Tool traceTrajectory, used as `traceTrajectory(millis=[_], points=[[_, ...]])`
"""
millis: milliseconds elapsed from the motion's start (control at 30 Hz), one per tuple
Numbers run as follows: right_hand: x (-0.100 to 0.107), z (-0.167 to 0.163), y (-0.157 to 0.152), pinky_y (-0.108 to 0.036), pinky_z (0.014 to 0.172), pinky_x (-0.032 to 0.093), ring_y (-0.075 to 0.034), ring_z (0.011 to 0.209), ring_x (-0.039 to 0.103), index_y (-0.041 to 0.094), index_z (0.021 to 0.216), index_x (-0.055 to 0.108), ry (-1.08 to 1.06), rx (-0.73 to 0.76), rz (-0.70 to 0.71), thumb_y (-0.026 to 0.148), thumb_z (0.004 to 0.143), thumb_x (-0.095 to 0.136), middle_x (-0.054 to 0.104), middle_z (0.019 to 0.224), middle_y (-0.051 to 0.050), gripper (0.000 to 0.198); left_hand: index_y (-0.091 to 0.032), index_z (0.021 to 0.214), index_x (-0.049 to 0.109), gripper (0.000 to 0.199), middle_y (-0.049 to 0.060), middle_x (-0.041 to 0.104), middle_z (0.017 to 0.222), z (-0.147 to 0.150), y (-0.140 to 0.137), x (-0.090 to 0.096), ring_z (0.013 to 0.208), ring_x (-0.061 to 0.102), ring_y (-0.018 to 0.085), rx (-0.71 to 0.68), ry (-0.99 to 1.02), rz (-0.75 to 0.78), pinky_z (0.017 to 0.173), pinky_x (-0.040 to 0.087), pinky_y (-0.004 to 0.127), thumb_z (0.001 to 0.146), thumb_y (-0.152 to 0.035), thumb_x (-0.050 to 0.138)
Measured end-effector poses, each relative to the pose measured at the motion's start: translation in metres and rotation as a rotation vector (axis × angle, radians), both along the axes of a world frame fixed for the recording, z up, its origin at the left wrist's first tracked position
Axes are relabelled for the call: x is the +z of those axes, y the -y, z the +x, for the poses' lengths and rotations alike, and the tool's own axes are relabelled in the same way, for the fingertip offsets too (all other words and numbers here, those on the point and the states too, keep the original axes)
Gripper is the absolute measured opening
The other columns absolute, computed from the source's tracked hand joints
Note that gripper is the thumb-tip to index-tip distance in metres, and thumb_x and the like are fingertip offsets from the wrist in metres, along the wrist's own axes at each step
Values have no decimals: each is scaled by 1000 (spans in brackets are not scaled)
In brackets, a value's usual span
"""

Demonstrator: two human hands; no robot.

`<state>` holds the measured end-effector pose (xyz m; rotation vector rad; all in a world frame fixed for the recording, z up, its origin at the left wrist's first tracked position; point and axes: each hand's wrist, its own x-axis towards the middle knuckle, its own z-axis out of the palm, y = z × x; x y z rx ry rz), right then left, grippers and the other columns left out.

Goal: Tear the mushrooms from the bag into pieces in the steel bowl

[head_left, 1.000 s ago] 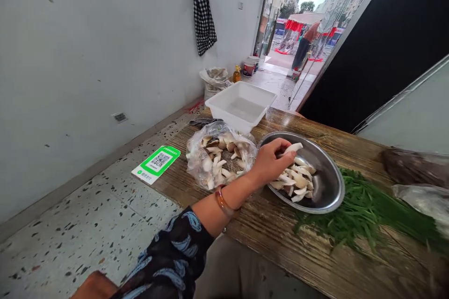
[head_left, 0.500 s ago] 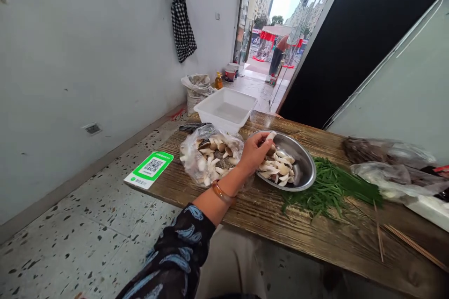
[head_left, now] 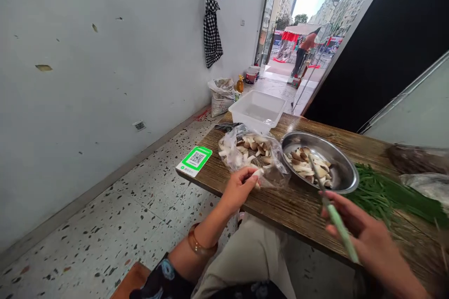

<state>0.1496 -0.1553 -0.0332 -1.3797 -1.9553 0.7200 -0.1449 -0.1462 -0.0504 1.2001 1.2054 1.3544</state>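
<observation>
My left hand (head_left: pixel 242 186) is closed around a pale mushroom (head_left: pixel 258 174), in front of the clear plastic bag (head_left: pixel 229 147) that holds more mushrooms with brown caps. In my right hand (head_left: pixel 358 226) is a knife (head_left: pixel 335 219) with a light green handle, its blade pointing up and away over the near rim of the metal bowl (head_left: pixel 345 180). Cut mushroom pieces (head_left: pixel 308 166) lie in the left part of this bowl.
Green leafy vegetables (head_left: pixel 375 194) lie right of the bowl on the wooden table (head_left: pixel 301 210). A white plastic tub (head_left: pixel 259 107) stands at the back. The green QR code card (head_left: pixel 195 160) rests at the left corner. Plastic bags (head_left: pixel 426 182) lie far right.
My left hand has moved from over the bowl to the near side of the bag. My right hand has come into view with the knife. The camera view has swung left.
</observation>
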Motion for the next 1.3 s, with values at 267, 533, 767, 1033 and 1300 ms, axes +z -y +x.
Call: traceTrajectory(millis=[267,533,767,1033,1300], points=[[2,-59,0,-31,85,51,-22,100,61,23,131,47,229,278,-66,26,69,70,61,118,-7,67,-14,82,61,26,0,59,69,-9,8,-11,62,48,10,16,94,-85,60,36,21,80,-40,57],[-1,-57,-9,-33,84,51,-21,94,60,21,132,50,266,287,-83,27,72,69,62,112,-9,63,-14,83,60,27,-1,56,68,12,-7,-7,61,46,9,-106,185,-44,60,36,21,80,-41,57],[2,-70,-17,-32,79,52,-23,97,63,19,128,55,179,274,-110,25,69,67,64,115,-10,60,-15,80,58,22,-2,51,67,12,-12,-1,62,44,9,-57,41,-5,60,34,21,81,-36,56],[0,-89,-26,-34,77,51,-22,83,65,13,117,64,127,257,-63,39,79,60,72,100,-10,46,-16,67,51,14,-5,43,59,3,-17,11,55,36,7,69,-154,23,53,28,20,75,-27,54],[-12,-87,-36,-27,55,47,-17,58,60,13,114,66,-2,221,-175,45,82,58,68,70,-3,46,-16,72,56,15,-3,54,65,-18,-27,28,58,45,8,69,1,19,56,36,20,74,-30,56]])
